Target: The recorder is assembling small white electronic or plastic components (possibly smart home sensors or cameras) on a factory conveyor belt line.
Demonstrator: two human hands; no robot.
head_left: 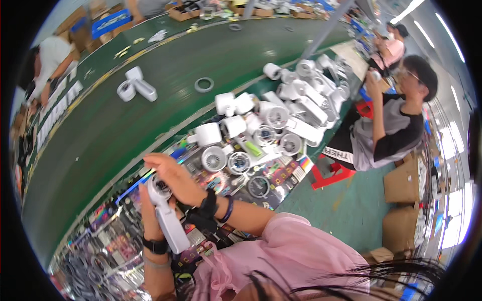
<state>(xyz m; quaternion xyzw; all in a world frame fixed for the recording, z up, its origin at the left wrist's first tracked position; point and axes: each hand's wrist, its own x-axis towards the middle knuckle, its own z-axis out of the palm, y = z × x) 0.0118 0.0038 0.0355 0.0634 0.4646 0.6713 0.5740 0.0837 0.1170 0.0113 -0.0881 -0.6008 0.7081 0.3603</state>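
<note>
A white handheld fan [171, 228], with a round head and a long handle, is tilted in front of my chest. My left hand [149, 215] holds it from the left, fingers running up beside the head. Over the upper right of the fan's head, my right hand [173, 175] lies with its fingers stretched out and held together. Motion slightly blurs that hand, and its thumb side is partly hidden. Dark parts show inside the fan's head. Just beyond my right hand stand several white fan heads, including one with a grille [214, 159] facing up.
White fan bodies [306, 95] are heaped at the right of the bench. Grey rings [90, 273] lie at lower left. A green conveyor belt [150, 125] carries a white fan [141, 86] and a loose ring [204, 85]. A co-worker [391, 120] sits at right by a red stool [331, 173].
</note>
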